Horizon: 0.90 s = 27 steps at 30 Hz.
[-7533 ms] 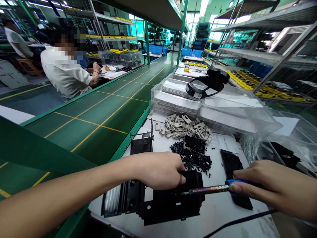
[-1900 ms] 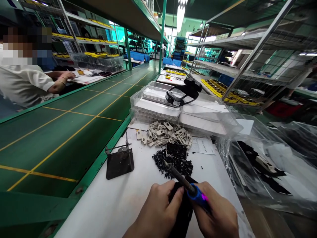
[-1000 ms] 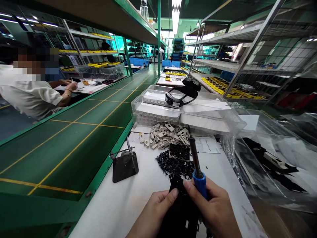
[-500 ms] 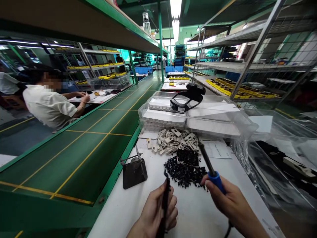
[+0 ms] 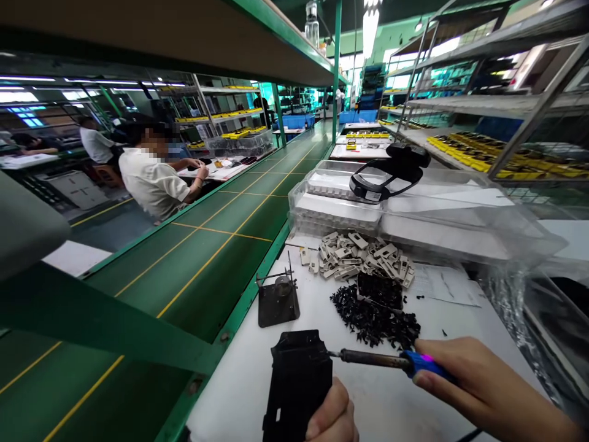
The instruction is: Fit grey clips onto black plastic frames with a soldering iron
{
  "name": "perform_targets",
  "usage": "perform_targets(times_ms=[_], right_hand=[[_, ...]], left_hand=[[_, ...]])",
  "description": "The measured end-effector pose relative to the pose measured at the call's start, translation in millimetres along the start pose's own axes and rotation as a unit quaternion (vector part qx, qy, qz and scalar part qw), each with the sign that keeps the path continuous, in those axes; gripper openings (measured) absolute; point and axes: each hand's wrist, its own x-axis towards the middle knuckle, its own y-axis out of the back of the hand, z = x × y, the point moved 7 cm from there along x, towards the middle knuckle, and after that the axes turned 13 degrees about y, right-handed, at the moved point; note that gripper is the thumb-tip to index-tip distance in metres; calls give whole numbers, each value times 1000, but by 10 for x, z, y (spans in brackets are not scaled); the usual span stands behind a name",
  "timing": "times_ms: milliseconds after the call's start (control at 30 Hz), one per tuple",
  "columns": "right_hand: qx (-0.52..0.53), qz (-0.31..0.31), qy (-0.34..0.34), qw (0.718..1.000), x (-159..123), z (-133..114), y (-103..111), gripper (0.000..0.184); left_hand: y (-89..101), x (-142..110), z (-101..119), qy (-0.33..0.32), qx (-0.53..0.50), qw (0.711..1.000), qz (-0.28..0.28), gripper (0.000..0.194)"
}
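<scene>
I have the left hand [image 5: 335,416] at the bottom centre of the frame, its thumb and fingers pinching the right edge of a black panel [image 5: 299,380]. The panel tilts up off the surface [image 5: 234,383], broad face toward my view, probably so its upper right corner can be reached. The right hand [image 5: 478,387], lower right, is wrapped round the blue handle of a soldering iron [image 5: 375,359], thumb and forefinger well back from the metal, presumably for heat. The iron points leftward, its tip right by the panel's edge; I cannot tell whether they touch. Its cord trails out at the bottom.

Just above the iron, small black pieces [image 5: 368,322] lie heaped around and inside a little box [image 5: 372,304], close by, I judge, for easy picking. Pale parts [image 5: 347,258] pile up behind them. A metal stand [image 5: 278,304] sits left of the heap, beside the green belt [image 5: 216,252], perhaps as a rest for the iron. Beyond, at upper right of centre, clear trays [image 5: 338,224] carry black headgear [image 5: 367,190], seemingly parked out of the way. At upper left, a person [image 5: 154,181] in a white shirt sits across the belt.
</scene>
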Motion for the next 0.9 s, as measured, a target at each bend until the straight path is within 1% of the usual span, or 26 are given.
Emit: perform_targets(times_ms=[67,200,333,500,600,667,833,900], right_hand=[[-6,-14,4,1000,18,2,-22,42],[1,-24,14,1000,43,-6,-37,41],[-3,-38,8,999,51,-3,-42,43],[2,-48,-1,999,26,15,-58,45],[15,-50,-5,999,1,34,-74,45],[23,-52,-9,998,-7,46,-83,46],[25,-57,-22,998,-6,63,-82,47],[30,-54,-21,998,-7,55,-73,47]], left_hand=[[21,-21,-8,7,4,1000,2,32],[57,-50,-34,18,4,1000,6,31],[63,-50,-50,29,2,999,-16,27],[117,-65,-50,37,0,999,-6,27],[122,-59,-66,56,19,998,-7,27],[125,-48,-78,64,28,998,-1,29],[163,-53,-100,64,24,997,41,32],[184,-74,-115,74,28,996,46,34]])
